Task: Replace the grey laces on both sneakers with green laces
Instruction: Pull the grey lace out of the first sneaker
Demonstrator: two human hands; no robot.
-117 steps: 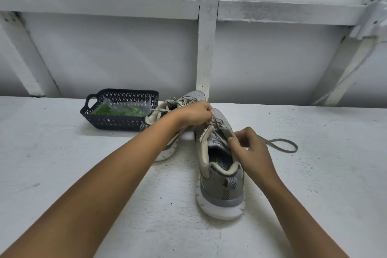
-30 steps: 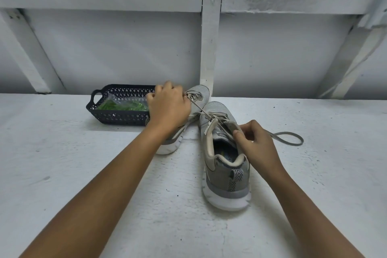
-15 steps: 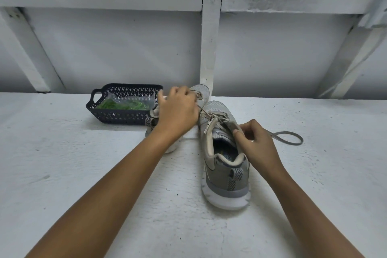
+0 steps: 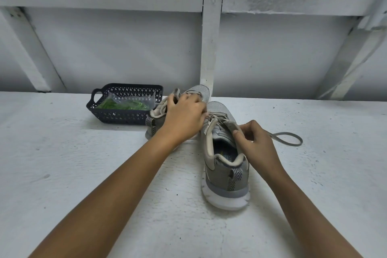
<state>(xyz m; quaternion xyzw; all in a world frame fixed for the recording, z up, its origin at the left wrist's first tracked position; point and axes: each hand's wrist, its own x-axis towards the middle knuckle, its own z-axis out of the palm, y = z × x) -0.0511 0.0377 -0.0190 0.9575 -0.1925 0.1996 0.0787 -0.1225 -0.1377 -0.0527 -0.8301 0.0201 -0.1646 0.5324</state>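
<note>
Two hands: right hand [image 4: 257,144] pinches tongue [image 4: 229,124] of near sneaker [image 4: 227,178]; left hand [image 4: 184,115], fingers curled, hides far sneaker [image 4: 201,91] middle, its hold unclear.

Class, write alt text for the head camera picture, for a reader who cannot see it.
Two bare hands unlace a grey sneaker on a white table: the left hand grips its grey lace, the right hand pinches its tongue. A second sneaker stands partly under the left hand, beside a dark basket holding bagged green laces.

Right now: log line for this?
phase: unlacing near sneaker | left hand: at grey lace | right hand: pinches tongue | green laces: bagged in basket
</note>
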